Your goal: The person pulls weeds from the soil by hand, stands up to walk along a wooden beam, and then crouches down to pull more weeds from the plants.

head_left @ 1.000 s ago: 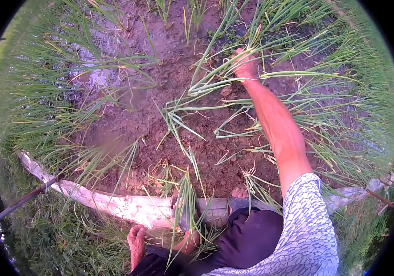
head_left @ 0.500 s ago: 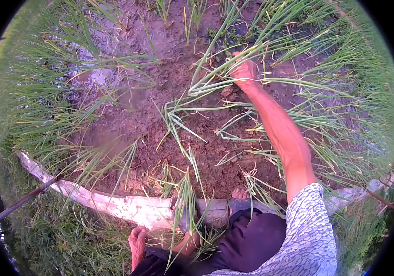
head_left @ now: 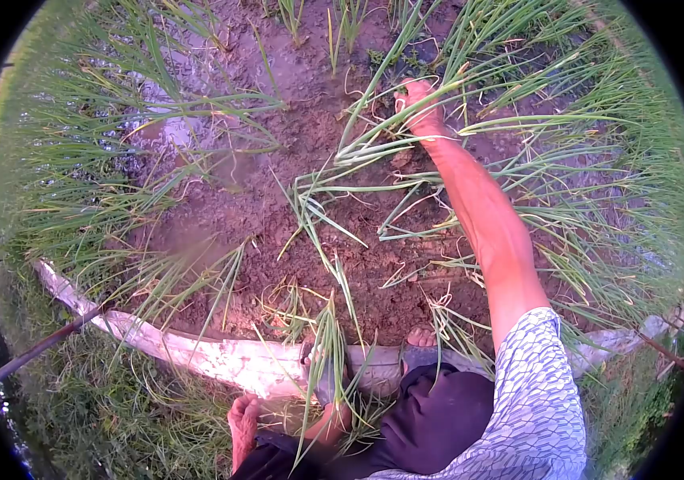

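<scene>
My right hand [head_left: 419, 106] reaches far out over the mud, fingers curled low among green onion plants [head_left: 382, 142]. Long leaves cross over its wrist, and whatever lies inside the grip is hidden. Close to my body, my left hand [head_left: 243, 413] is loosely closed beside dark cloth. Its palm is turned from view, so its contents cannot be made out. Pale stalks lie just to its right. A bunch of onion leaves [head_left: 326, 340] droops over my sandalled foot. Other onion plants [head_left: 310, 204] lean or lie flat on the soil between the hands.
A pale log [head_left: 198, 357] edges the muddy bed [head_left: 342, 104], with my feet against it. Dense onion rows [head_left: 78, 160] stand at the left and right. Grass [head_left: 118, 408] grows on the near side, where a thin pole [head_left: 38, 350] slants at left.
My right hand has shifted slightly farther away and to the left among the leaves. The whole view has moved a little. My left hand stays in place, closed.
</scene>
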### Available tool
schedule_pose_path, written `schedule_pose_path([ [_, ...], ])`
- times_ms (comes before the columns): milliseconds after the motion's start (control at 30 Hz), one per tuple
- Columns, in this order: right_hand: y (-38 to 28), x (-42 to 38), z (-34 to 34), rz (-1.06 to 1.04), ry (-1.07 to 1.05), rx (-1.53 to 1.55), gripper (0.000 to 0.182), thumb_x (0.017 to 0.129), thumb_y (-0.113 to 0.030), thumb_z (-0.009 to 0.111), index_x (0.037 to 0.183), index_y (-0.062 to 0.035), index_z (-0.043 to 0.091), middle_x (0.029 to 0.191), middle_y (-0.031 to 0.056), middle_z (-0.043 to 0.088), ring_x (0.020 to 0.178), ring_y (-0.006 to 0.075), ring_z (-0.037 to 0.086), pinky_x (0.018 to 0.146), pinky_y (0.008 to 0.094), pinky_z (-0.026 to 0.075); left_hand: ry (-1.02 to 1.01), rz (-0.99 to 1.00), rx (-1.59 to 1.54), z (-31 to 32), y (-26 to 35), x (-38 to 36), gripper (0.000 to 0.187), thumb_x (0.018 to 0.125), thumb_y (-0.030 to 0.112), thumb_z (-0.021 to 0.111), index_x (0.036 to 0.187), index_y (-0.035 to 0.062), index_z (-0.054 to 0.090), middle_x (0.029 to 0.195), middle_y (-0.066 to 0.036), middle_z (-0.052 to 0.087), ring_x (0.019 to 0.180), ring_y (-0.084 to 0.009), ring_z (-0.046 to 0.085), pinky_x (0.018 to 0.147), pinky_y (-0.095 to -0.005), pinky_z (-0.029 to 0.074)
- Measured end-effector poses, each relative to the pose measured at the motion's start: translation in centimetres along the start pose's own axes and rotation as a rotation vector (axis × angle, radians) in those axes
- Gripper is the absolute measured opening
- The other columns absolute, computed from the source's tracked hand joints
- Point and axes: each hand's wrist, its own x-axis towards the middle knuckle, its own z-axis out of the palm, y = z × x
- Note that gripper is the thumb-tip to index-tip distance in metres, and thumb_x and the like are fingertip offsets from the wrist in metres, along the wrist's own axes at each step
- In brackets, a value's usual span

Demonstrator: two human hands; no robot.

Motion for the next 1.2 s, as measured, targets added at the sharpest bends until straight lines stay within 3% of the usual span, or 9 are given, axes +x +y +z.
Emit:
schedule_pose_path([
  [67, -1.6, -0.1, -1.4, -0.255, 0.064, -0.409, 0.016, 0.077, -0.020, 0.061, 0.083, -0.0061, 0.064, 0.083, 0.0185, 0.063, 0.079, 0.0369, 0.063, 0.069, 0.0456, 0.051, 0.010, -0.012, -0.022, 0.3, 0.7, -0.1, 0.017, 0.087, 0.016, 0.061, 0.097, 0.0012, 0.062, 0.077, 0.000, 0.062, 0.064, -0.0067, 0.049, 0.058, -0.0217, 0.040],
  [233, -4.1, -1.1, -4.0, -0.032, -0.111, -0.120, 0.018, 0.078, -0.022, 0.064, 0.086, -0.0065, 0.062, 0.075, 0.0162, 0.063, 0.071, 0.0356, 0.062, 0.066, 0.0441, 0.049, 0.006, -0.007, -0.037, 0.4, 0.5, -0.1, 0.018, 0.087, 0.017, 0.061, 0.096, 0.0012, 0.061, 0.077, -0.001, 0.062, 0.064, -0.0072, 0.049, 0.059, -0.0225, 0.041],
  [467, -4.3, -2.4, -1.7, -0.498, -0.079, -0.200, 0.027, 0.069, -0.020, 0.070, 0.093, -0.0094, 0.064, 0.082, 0.0163, 0.058, 0.081, 0.0346, 0.060, 0.071, 0.0445, 0.049, -0.008, -0.058, -0.041, 0.4, 0.3, -0.1, 0.018, 0.087, 0.017, 0.062, 0.096, 0.0015, 0.061, 0.076, -0.001, 0.062, 0.064, -0.0080, 0.051, 0.060, -0.0225, 0.042],
  [767, -1.5, -1.0, -2.0, 0.036, 0.065, 0.005, 0.024, 0.076, -0.021, 0.064, 0.092, -0.0042, 0.062, 0.075, 0.0202, 0.063, 0.074, 0.0379, 0.064, 0.064, 0.0455, 0.048, 0.003, -0.048, -0.024, 0.7, 0.8, -0.4, 0.018, 0.087, 0.016, 0.061, 0.096, 0.0014, 0.060, 0.074, -0.002, 0.061, 0.062, -0.0090, 0.053, 0.058, -0.0230, 0.043],
  [833, -1.8, 0.4, -1.5, 0.097, -0.095, 0.080, 0.019, 0.073, -0.018, 0.063, 0.089, -0.0071, 0.063, 0.075, 0.0188, 0.063, 0.075, 0.0385, 0.062, 0.064, 0.0437, 0.050, -0.022, -0.086, -0.027, 1.1, 1.8, -1.2, 0.018, 0.087, 0.016, 0.060, 0.097, 0.0013, 0.060, 0.072, -0.004, 0.061, 0.060, -0.0099, 0.054, 0.056, -0.0230, 0.044],
  [867, -1.5, 0.7, -0.8, -0.192, -0.001, -0.113, 0.017, 0.073, -0.018, 0.063, 0.087, -0.0079, 0.063, 0.074, 0.0175, 0.062, 0.075, 0.0384, 0.062, 0.063, 0.0431, 0.050, -0.006, -0.087, -0.041, 0.9, 0.8, -0.9, 0.017, 0.087, 0.015, 0.059, 0.097, 0.0011, 0.058, 0.071, -0.005, 0.061, 0.057, -0.0111, 0.055, 0.054, -0.0231, 0.045],
  [933, -1.6, 1.6, 0.4, -0.251, -0.039, -0.286, 0.014, 0.073, -0.020, 0.064, 0.082, -0.0092, 0.061, 0.075, 0.0151, 0.062, 0.075, 0.0373, 0.062, 0.064, 0.0440, 0.050, -0.001, -0.098, -0.051, 1.1, 2.0, -1.3, 0.017, 0.088, 0.015, 0.059, 0.097, 0.0011, 0.059, 0.071, -0.005, 0.061, 0.058, -0.0112, 0.055, 0.055, -0.0235, 0.046],
  [1067, -5.3, 1.9, -1.6, -0.138, -0.162, -0.314, 0.011, 0.079, -0.019, 0.062, 0.081, -0.0088, 0.058, 0.076, 0.0190, 0.061, 0.076, 0.0382, 0.062, 0.066, 0.0457, 0.049, -0.011, -0.065, -0.058, 1.0, 2.4, -1.2, 0.017, 0.089, 0.016, 0.059, 0.098, 0.0015, 0.059, 0.075, -0.005, 0.061, 0.061, -0.0108, 0.056, 0.058, -0.0241, 0.048],
  [1200, -6.4, 4.6, -6.3, -0.208, 0.014, -0.373, 0.012, 0.074, -0.016, 0.062, 0.075, -0.0045, 0.058, 0.078, 0.0210, 0.063, 0.076, 0.0393, 0.062, 0.068, 0.0456, 0.050, -0.030, -0.075, -0.007, 0.2, 0.3, -1.0, 0.021, 0.089, 0.018, 0.061, 0.101, 0.0015, 0.059, 0.079, -0.003, 0.061, 0.066, -0.0091, 0.055, 0.059, -0.0225, 0.046],
])
